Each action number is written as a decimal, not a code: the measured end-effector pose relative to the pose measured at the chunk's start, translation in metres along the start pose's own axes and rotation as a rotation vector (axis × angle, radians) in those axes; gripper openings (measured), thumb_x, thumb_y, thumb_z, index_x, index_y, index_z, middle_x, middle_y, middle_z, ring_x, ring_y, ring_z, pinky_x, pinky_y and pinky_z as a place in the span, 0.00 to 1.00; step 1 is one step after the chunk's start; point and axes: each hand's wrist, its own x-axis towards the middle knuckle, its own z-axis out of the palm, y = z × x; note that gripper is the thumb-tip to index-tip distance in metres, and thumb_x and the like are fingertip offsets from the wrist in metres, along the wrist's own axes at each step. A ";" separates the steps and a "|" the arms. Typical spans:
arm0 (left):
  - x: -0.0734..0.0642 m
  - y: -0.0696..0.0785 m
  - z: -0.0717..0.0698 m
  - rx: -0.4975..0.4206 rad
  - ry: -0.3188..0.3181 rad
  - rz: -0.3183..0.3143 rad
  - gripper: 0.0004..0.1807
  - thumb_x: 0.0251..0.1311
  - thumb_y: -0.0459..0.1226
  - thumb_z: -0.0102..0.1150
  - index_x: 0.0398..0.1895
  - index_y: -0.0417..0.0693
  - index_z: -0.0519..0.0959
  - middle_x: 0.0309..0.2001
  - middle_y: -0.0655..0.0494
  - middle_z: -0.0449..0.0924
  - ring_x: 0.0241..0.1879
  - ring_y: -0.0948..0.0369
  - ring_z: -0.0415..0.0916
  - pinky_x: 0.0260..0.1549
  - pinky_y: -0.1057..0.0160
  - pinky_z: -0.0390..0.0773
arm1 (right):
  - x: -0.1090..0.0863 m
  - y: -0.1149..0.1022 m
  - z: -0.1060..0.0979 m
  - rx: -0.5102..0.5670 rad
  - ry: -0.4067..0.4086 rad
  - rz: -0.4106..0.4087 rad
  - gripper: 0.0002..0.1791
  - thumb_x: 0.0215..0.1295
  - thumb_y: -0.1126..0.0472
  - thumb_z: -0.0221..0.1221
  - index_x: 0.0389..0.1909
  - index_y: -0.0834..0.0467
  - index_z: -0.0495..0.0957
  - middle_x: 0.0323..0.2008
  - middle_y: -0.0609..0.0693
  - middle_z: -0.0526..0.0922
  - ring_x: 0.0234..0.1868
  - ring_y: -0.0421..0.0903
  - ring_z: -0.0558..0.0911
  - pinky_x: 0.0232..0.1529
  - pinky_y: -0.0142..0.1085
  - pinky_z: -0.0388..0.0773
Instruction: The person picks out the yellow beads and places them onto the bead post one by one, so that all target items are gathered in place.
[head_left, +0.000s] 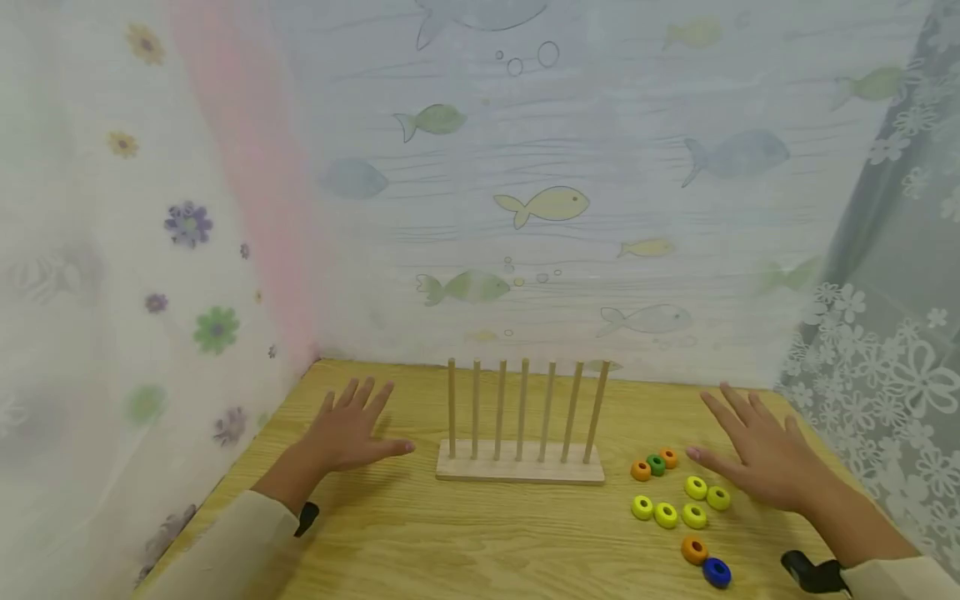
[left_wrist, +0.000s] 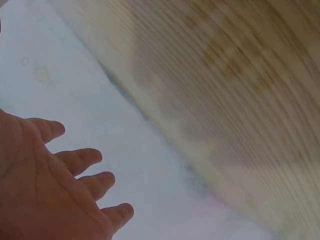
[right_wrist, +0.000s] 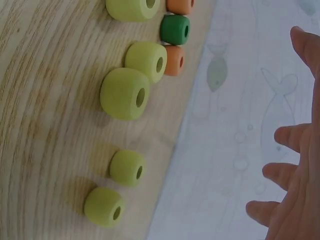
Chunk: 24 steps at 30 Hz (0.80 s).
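Observation:
A wooden rack (head_left: pixel 520 472) with a row of several upright pegs stands on the table, its pegs bare. My left hand (head_left: pixel 347 435) is left of it, fingers spread, holding nothing; the left wrist view shows the same hand (left_wrist: pixel 50 180) with its palm visible. Over the table's right side my right hand (head_left: pixel 768 450) spreads its fingers, also holding nothing. Just left of it lie loose beads with holes: several yellow beads (head_left: pixel 694 516), a green bead (head_left: pixel 656 465), orange beads (head_left: pixel 694 550) and a blue bead (head_left: pixel 717 572). The right wrist view shows yellow beads (right_wrist: pixel 125 93) apart from the fingers (right_wrist: pixel 282 176).
The wood-grain table (head_left: pixel 480 542) meets a pale fish-patterned curtain (head_left: pixel 555 250) at its back edge. Flower-patterned sheets hang along the left (head_left: pixel 217 329) and right (head_left: pixel 870 367) sides.

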 end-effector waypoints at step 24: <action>0.012 0.034 0.012 -0.219 -0.066 0.034 0.67 0.51 0.79 0.58 0.85 0.48 0.50 0.82 0.43 0.53 0.80 0.38 0.49 0.73 0.27 0.48 | -0.017 0.025 0.028 0.176 0.043 0.018 0.43 0.77 0.39 0.55 0.82 0.57 0.55 0.79 0.74 0.49 0.70 0.84 0.57 0.55 0.82 0.57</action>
